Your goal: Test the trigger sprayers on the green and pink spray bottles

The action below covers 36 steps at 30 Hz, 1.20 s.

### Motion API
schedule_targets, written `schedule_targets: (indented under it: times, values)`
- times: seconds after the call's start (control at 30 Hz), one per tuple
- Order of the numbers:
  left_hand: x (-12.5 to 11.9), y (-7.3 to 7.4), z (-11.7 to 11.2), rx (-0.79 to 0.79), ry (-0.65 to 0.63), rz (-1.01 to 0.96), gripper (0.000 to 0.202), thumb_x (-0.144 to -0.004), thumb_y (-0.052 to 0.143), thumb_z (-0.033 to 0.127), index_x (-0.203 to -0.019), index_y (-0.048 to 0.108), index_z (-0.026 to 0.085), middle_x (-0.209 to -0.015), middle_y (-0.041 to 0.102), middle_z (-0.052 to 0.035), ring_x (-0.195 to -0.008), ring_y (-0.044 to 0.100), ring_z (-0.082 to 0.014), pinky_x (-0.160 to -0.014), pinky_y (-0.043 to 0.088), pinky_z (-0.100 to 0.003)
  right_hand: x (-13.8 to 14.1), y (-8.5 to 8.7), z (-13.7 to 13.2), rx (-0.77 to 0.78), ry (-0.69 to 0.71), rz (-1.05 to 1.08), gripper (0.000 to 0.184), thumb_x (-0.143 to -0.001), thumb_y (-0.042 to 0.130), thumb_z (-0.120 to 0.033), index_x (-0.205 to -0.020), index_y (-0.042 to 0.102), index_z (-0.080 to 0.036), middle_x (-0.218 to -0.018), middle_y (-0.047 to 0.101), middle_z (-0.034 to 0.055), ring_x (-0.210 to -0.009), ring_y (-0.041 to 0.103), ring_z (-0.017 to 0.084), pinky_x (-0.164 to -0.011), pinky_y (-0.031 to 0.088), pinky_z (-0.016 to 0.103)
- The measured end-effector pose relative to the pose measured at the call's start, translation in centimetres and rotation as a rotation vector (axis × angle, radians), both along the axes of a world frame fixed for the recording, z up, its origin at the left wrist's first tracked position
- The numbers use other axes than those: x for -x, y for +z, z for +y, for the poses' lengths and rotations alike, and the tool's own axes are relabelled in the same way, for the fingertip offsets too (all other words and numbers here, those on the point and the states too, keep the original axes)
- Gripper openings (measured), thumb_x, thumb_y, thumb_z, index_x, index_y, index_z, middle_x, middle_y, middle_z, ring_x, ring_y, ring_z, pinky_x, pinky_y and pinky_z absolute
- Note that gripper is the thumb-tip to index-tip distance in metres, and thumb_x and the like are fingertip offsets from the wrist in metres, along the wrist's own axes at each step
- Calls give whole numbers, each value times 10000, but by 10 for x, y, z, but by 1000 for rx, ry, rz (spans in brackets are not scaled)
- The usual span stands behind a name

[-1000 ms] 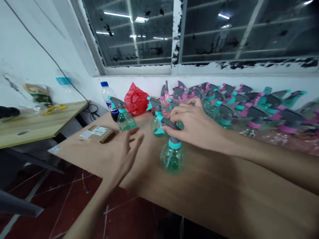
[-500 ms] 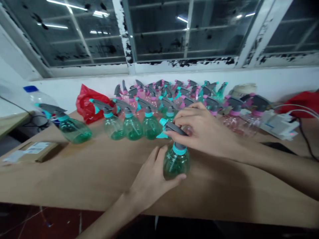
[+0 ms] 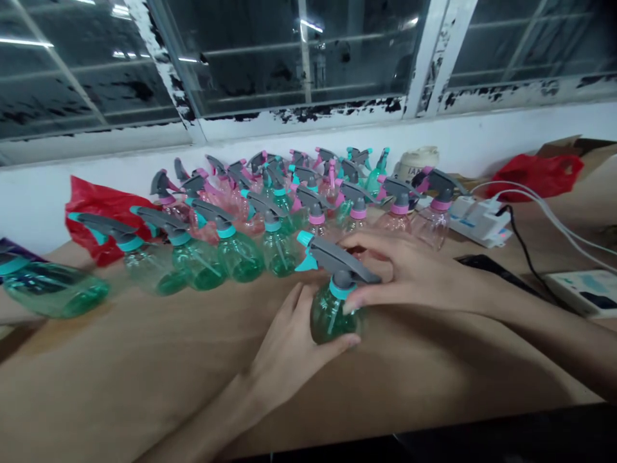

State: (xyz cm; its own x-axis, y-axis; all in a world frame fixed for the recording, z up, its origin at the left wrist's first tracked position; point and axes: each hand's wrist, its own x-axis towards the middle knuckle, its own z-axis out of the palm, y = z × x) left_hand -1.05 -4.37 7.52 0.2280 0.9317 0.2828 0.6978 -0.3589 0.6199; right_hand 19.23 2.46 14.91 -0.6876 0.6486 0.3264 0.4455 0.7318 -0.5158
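A green spray bottle (image 3: 332, 318) with a grey trigger head and turquoise nozzle and collar stands upright before me on the table. My left hand (image 3: 294, 350) is wrapped around the lower left of its body, thumb across the front. From the right, my right hand (image 3: 405, 273) closes on the bottle near the collar, its thumb at the shoulder and its fingers partly hidden behind the spray head. Just behind, a row of green spray bottles (image 3: 241, 257) spreads to the left, and pink-collared spray bottles (image 3: 399, 218) stand to the right.
Red plastic bags (image 3: 91, 241) lie at both the left and right rear. On the right are a white power strip (image 3: 482, 222) with cables, a dark flat object (image 3: 496, 273) and a white box (image 3: 585, 289). A wall with windows (image 3: 299, 58) rises behind the table (image 3: 168, 366).
My right hand has moved from the top of the spray head down to the collar and shoulder. My left hand keeps its hold. The view has turned to the right.
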Motion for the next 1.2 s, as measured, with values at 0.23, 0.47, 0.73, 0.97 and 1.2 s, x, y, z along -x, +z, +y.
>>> schedule_targets:
  times: [0.23,0.47,0.73,0.97,1.2]
  values:
    - [0,3,9,-3,-60,10,629,-725,771,415,-1226,412,291,-1241,537,-61,-1155,524,-308,-932,447,-492,1,-32,15,142,119,95,750,-657,762,-500,-1284,432,-255,-1175,598,62,-1004,596,237,-784,485,349]
    - [-4,-6,19,-58,-97,86,621,-734,754,423,-1238,426,269,-1220,547,-81,-1176,499,-330,-952,430,-525,25,-42,26,155,203,390,366,-718,732,-311,-974,490,-212,-852,528,-19,-715,517,136,-614,456,282]
    - [-8,-21,27,-119,-144,67,754,-731,696,579,-1316,384,219,-1181,531,-137,-1116,529,-354,-908,462,-529,33,-45,20,130,64,451,225,-758,624,-395,-858,494,-241,-821,541,11,-729,531,172,-680,479,337]
    - [6,-44,39,-151,-247,41,842,-704,674,642,-1338,373,178,-1215,522,-175,-1151,500,-377,-942,416,-573,36,-45,21,124,35,426,281,-757,605,-464,-948,549,-265,-840,584,17,-697,565,177,-626,503,333]
    - [34,-43,44,-144,-334,206,837,-705,688,496,-1383,304,193,-1286,496,-164,-1179,477,-371,-975,381,-554,41,-47,28,119,63,424,189,-776,601,-391,-896,555,-251,-779,574,10,-683,568,175,-632,503,335]
